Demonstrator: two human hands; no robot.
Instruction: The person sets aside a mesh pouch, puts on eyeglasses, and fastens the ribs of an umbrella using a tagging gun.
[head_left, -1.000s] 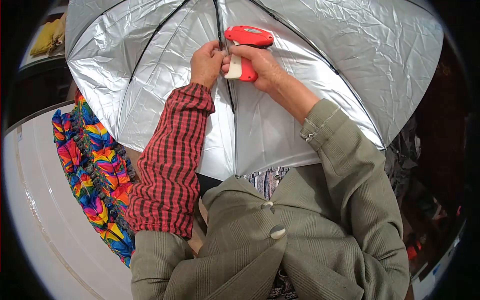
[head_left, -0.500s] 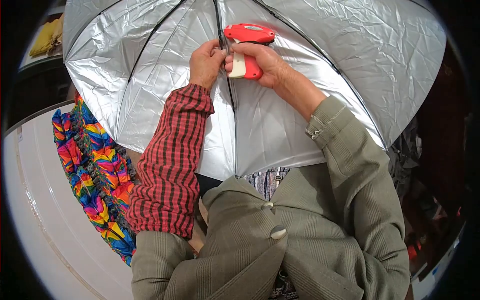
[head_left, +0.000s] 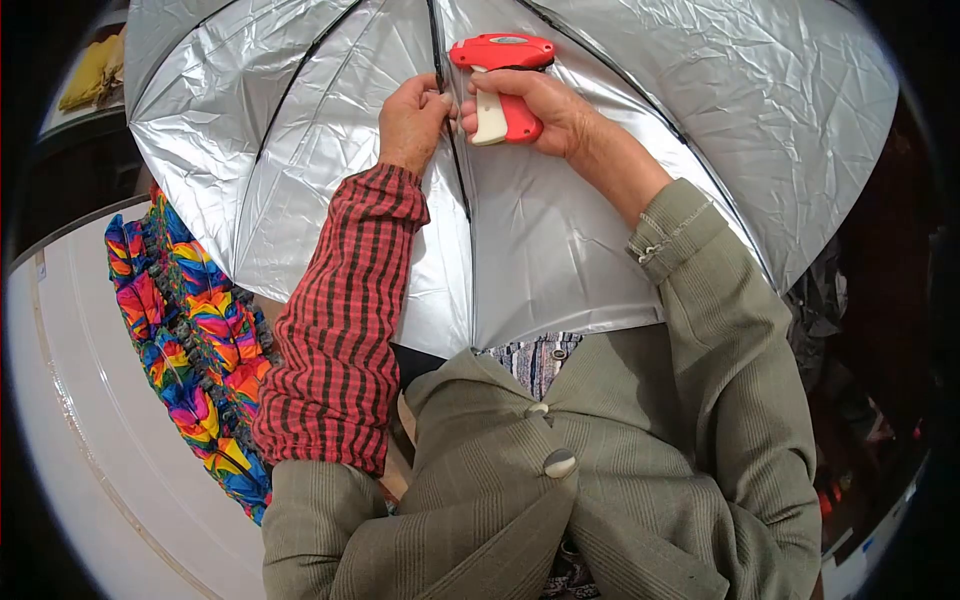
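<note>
A silver umbrella canopy [head_left: 560,250] is spread open in front of me, its inner side with black ribs [head_left: 460,175] showing. At the middle rib, my left hand [head_left: 412,115] has its fingers closed on the rib and the fabric beside it. Just to the right, my right hand [head_left: 535,105] is wrapped round the handle of a red and white tagging gun [head_left: 502,50]. The gun's nose points left, close to the middle rib. What lies between my left fingertips is too small to tell.
Folded rainbow-coloured fabric [head_left: 215,330] lies on a white round surface [head_left: 90,400] at the left. Yellow cloth [head_left: 92,75] sits on a shelf at the upper left. Dark crumpled material [head_left: 818,300] shows past the canopy's right edge.
My right hand and the tagging gun have moved up and to the right, a little away from my left hand. My left hand has stayed nearly in place at the rib.
</note>
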